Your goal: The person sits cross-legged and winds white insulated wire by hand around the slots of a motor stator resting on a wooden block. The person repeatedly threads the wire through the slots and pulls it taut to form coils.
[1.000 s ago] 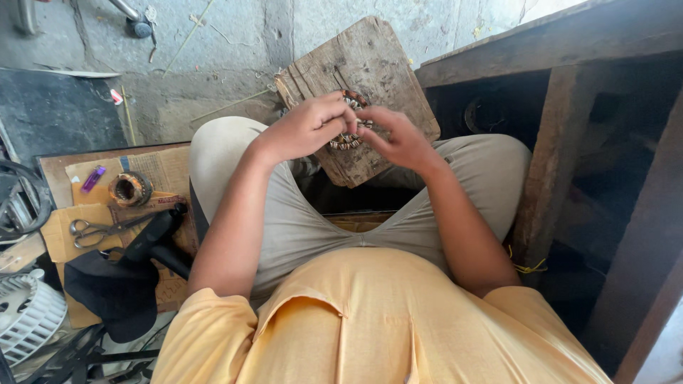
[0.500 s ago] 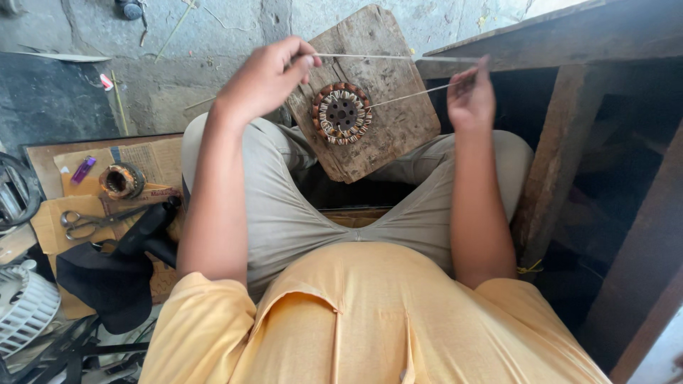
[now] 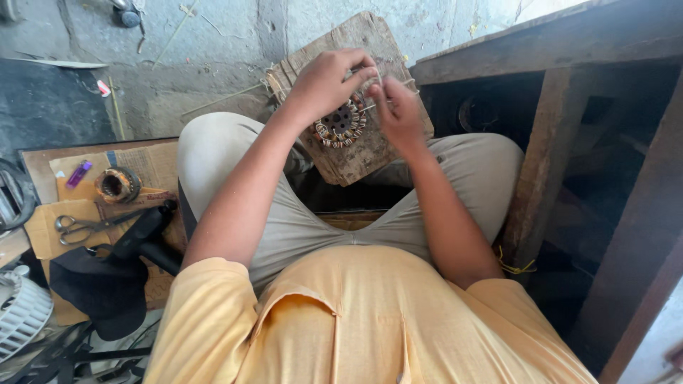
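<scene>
Rough grey concrete floor point(image 3: 178, 78) stretches out in front of us, and on our lap rests a worn wooden board point(image 3: 356, 153), which we take as our landmark. At the middle of that board sits a round wound stator point(image 3: 341, 124), a dark ring wrapped in pale and copper-coloured coils. Our left hand point(image 3: 324, 85) arches over its upper left side, thumb and forefinger pressed together on a thin thread point(image 3: 370, 80) above the ring; our right hand point(image 3: 398, 110) sits just to the right of the ring, its fingertips point(image 3: 377, 89) also pinched together on the same fine strand, the two hands nearly touching. We cannot tell how the thread runs into the coils. Both forearms reach back from the board over our grey trousers point(image 3: 284, 220) and yellow shirt point(image 3: 356, 320). To the right of the board stands a dark wooden bench point(image 3: 541, 163). Left of the board, on flattened cardboard point(image 3: 43, 231), lie a pair of scissors point(image 3: 89, 224), a roll of tape point(image 3: 117, 185), a small purple lighter point(image 3: 78, 173) and a black tool point(image 3: 139, 235) lying on dark cloth point(image 3: 96, 291). Farther left and nearer us sits a white ribbed fan cover point(image 3: 21, 313).
</scene>
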